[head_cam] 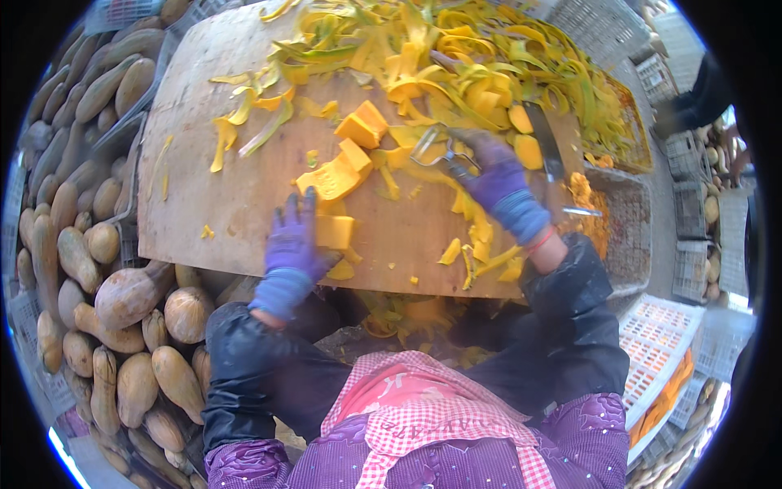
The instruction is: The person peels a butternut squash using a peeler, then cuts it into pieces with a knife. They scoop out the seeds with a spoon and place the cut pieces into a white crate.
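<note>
My left hand (297, 235), in a purple glove with a blue cuff, rests against a block of peeled orange squash (334, 233) near the board's front edge. My right hand (496, 174), gloved alike and slightly blurred, holds a metal peeler (435, 148) over strips of peel. Between the hands, more cut squash pieces (333, 177) lie on the wooden board (208, 202), with another chunk (362, 125) just behind them. A wide-bladed knife (544, 140) lies at the right, beside two small orange pieces (528, 151).
A large heap of peel (489, 67) covers the board's back right. Whole squashes (131, 293) are piled at the left. At the right stand a bin with orange scraps (623, 238) and a white crate (657, 342). Part of another person (699, 98) shows at the far right.
</note>
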A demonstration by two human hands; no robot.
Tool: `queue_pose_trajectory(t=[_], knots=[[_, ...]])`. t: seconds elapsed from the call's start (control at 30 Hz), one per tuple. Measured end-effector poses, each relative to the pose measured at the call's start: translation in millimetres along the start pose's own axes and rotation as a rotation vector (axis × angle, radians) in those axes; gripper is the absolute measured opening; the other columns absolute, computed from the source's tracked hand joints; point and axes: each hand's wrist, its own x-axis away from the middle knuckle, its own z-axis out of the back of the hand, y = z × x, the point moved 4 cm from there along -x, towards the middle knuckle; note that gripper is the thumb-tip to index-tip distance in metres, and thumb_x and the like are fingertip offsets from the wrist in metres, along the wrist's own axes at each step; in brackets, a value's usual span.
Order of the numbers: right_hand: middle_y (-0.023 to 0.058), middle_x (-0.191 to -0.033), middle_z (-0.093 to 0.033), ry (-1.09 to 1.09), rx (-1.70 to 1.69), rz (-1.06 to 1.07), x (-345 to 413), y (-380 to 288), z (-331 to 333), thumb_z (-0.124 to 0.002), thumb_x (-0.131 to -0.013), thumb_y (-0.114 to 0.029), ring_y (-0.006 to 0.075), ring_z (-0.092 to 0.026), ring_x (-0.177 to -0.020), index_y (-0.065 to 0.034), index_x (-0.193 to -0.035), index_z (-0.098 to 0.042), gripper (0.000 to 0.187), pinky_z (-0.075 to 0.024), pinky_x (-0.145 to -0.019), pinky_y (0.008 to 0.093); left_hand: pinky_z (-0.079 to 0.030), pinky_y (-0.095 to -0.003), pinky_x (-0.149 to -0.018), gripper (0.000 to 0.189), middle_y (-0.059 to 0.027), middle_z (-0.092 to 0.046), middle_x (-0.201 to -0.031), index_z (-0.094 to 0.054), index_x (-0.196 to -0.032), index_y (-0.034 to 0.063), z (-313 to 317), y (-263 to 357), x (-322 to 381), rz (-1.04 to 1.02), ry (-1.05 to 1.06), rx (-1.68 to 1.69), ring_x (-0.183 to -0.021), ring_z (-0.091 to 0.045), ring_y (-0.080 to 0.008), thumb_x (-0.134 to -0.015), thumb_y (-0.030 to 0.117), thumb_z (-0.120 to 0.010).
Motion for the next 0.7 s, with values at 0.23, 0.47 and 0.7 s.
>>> queue_pose_trajectory(t=[0.23,0.47,0.7], knots=[[0.0199,-0.136,-0.054,-0.141,0.112,-0.02,-85.7,-105.1,-74.5,-0.079,-0.079,-0.034,0.0399,-0.057,-0.122,-0.0129,-0.149,-0.037,0.084,-0.0488,-0.101,0.0477,-0.043,-0.0487,-0.11,0.115,-0.0232,-0.029,-0.158,-0.024,-0.159,0.0199,4.5,-0.8,-6.1,0.039,-0.049,-0.103,-0.141,-0.036,-0.0459,-0.064,0.025,-0.089],[0.0176,-0.119,-0.064,-0.36,0.114,-0.152,-90.3,-93.2,-134.8,-0.063,-0.086,-0.013,0.0381,-0.062,-0.114,-0.0156,-0.126,-0.056,0.04,-0.0524,-0.092,0.0471,-0.052,-0.0462,-0.092,0.113,-0.0124,-0.055,-0.129,-0.024,-0.159,0.0217,-7.8,-14.2,-14.6,-0.071,0.027,-0.002,-0.111,-0.058,-0.0384,-0.066,0.023,-0.087],[0.0149,-0.11,-0.067,-0.216,-0.041,-0.126,-76.3,-69.1,-135.7,-0.068,-0.087,-0.02,0.0359,-0.064,-0.106,-0.0149,-0.114,-0.063,0.028,-0.0515,-0.09,0.0453,-0.052,-0.042,-0.079,0.105,-0.0105,-0.06,-0.105,-0.026,-0.16,0.0154,-24.9,12.2,-12.6,-0.284,0.154,-0.125,-0.097,-0.061,-0.03,-0.071,0.024,-0.082]])
